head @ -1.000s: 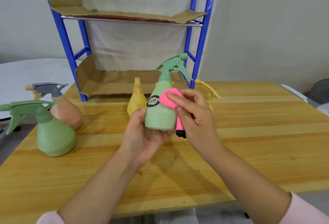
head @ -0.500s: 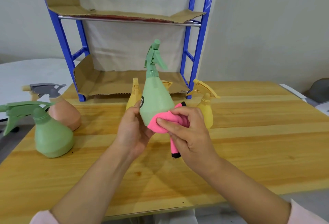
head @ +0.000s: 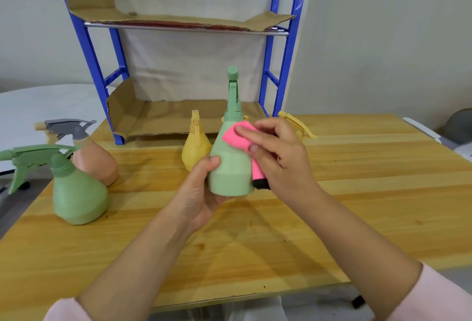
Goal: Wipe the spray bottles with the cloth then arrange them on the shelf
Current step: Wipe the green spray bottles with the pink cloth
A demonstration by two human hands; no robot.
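green bottle (head: 229,175) upright | left hand (head: 199,193) grips its base | right hand (head: 283,160) fingers (head: 255,130) pinch cloth (head: 237,138) on its right shoulder

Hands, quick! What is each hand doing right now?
The left hand is closed, holding the green spray bottle by its base.
The right hand is closed, pinching the pink cloth against that bottle.

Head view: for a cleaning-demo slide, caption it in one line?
Left hand holds a green spray bottle upright while the right hand presses a pink cloth against its shoulder.
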